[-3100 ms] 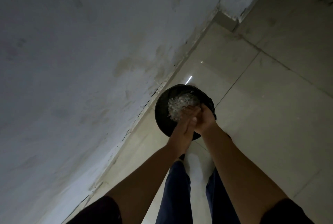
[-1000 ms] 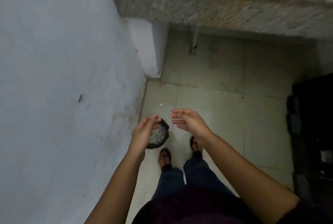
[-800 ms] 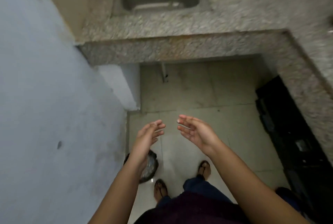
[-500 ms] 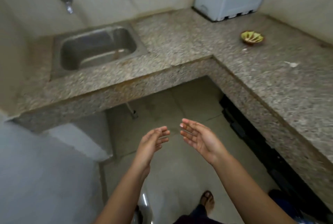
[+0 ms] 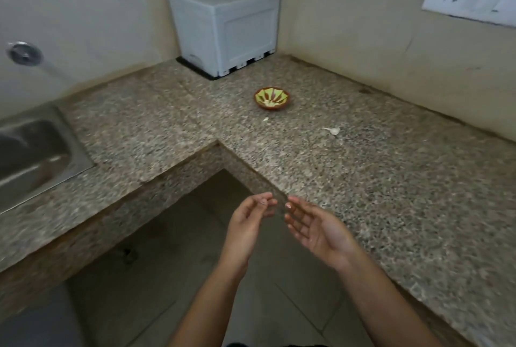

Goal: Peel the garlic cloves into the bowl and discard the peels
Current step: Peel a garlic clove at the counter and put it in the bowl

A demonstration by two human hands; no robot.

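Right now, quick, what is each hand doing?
Left hand: open, fingers loosely curled, holding nothing.
Right hand: open, palm showing, empty.

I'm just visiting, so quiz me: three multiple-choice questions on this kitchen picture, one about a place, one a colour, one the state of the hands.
1. Where does the bowl stand? A in the sink; B on the counter, near the white box; C on the floor.
2. The bowl's inside is mostly: A blue; B black; C yellow-green.
3. The left hand and right hand are: A open and empty; B gripping a knife; C flat on the counter.
Answers: B, it sits on the granite before the box; C, yellow-green with brown stripes; A, fingers relaxed, nothing held.
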